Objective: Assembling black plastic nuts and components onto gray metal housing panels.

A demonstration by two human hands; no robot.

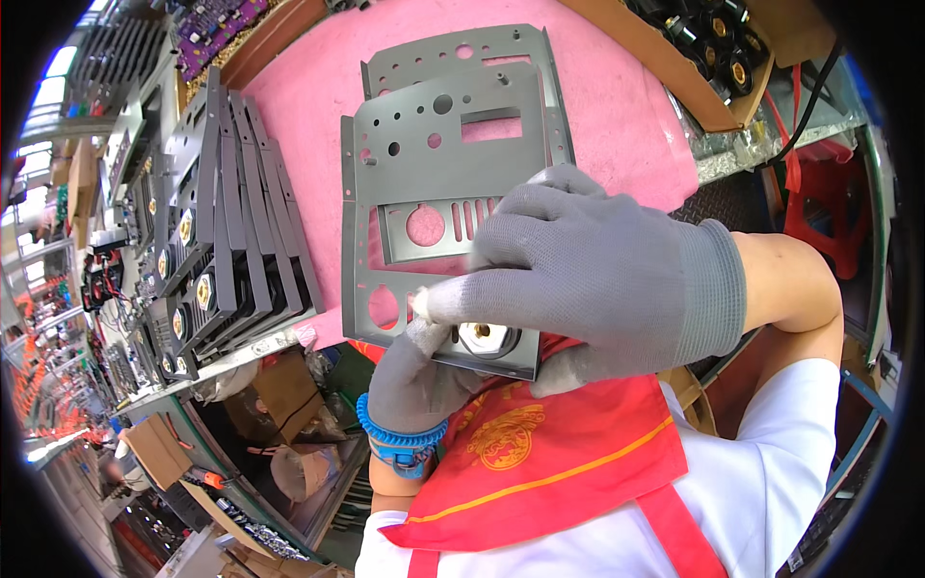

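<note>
A grey sheet-metal panel [434, 164] with round holes, a rectangular cutout and slots lies in front of me, its near end by my apron. A round silver fitting with a brass centre [487, 337] sits in its near right corner. My left hand [414, 376], in a grey glove with pale fingertips, is closed on the panel's near edge. My right hand [588, 270], gloved likewise, is curled over the panel's right side, one finger stretching left above the fitting to the left fingertips. What its other fingers hold is hidden. Another grey panel [525, 43] lies beneath, toward the far side.
Several grey panels with brass-centred fittings [236, 202] stand in a leaning row at left on the pink-covered table [617, 106]. A cardboard box [718, 106] of black fittings is at far right. A purple circuit board [217, 34] lies far left. A red stool [824, 217] stands right.
</note>
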